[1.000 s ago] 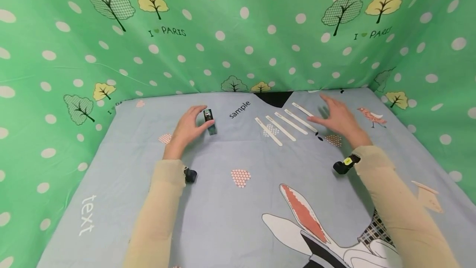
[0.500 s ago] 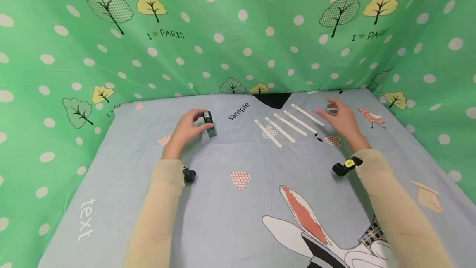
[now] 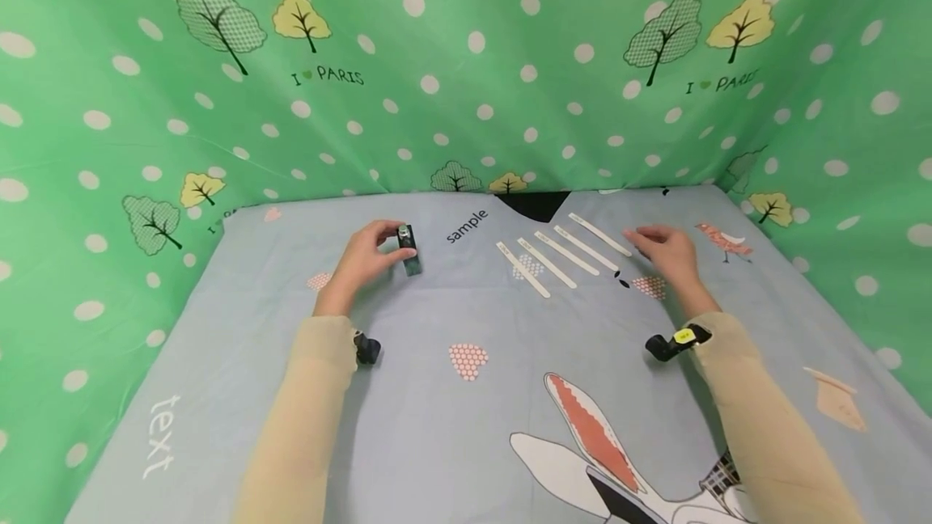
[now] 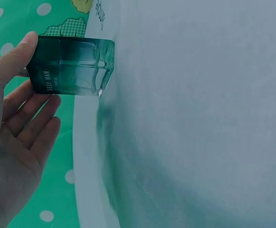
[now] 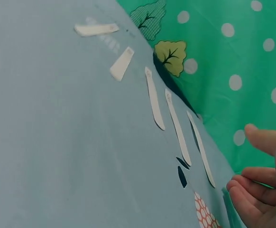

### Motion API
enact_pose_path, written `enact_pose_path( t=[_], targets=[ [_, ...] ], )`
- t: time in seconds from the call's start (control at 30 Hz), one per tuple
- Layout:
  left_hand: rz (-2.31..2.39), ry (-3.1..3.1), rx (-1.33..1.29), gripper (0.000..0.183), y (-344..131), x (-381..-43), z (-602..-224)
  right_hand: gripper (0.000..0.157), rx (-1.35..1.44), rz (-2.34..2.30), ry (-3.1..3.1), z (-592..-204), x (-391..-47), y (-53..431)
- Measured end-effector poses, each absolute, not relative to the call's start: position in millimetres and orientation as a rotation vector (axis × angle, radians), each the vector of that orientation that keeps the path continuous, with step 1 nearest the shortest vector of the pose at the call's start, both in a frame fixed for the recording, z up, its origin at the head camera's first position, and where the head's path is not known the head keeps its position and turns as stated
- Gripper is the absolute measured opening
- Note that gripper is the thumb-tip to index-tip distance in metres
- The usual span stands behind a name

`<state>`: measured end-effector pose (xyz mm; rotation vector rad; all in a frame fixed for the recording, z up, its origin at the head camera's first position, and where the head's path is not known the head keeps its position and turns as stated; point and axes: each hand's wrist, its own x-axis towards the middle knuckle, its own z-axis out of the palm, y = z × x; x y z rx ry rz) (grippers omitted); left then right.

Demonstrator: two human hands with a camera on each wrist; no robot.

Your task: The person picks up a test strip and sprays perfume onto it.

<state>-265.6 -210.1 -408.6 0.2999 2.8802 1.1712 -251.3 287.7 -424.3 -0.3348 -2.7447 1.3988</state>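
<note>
Showing at the far left of the cloth (image 3: pixel 408 427) is the word "text" (image 3: pixel 161 437). Next, the left hand (image 3: pixel 362 259) is grasping the bottle (image 3: pixel 413 267) between thumb and fingers near its top. The bottle is standing upright left of the word "sample" (image 3: pixel 467 226); whether its base is touching the cloth is unclear. In the left wrist view, its green glass is bearing the letters "SEXY MAN". A pink heart (image 3: pixel 468 361) is showing nearer the wearer. Farther right, five white strips (image 3: pixel 546 263) are lying side by side, slanting, well apart from the bottle. A rabbit print (image 3: pixel 590 435) is showing below them. The right hand (image 3: pixel 670 255) is hovering just beside the rightmost strip's near end, its fingers loosely bent and released, its thumb standing apart from them. Beyond it, a bird print (image 3: pixel 726 241) is showing. Behind everything, a green curtain (image 3: pixel 510 47) is hanging.
</note>
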Motion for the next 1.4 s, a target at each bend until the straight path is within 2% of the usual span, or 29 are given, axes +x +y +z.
enact_pose_path(
  t=[0.5,1.17,1.4],
  targets=[
    [1.236,2.842,0.307,0.065,-207.6,-265.8,-411.0,0.044,-0.528,1.386,-2.63,-447.3,-243.6,285.6],
    [1.258,2.846,0.267,0.065,-207.2,-263.5,-409.5,0.03,-0.417,1.228,-2.673,-451.8,-253.0,279.1],
    [1.308,2.823,0.249,0.066,-207.1,-263.5,-411.9,0.03,-0.41,1.23,-2.74,-447.4,-256.2,282.5]
  ],
)
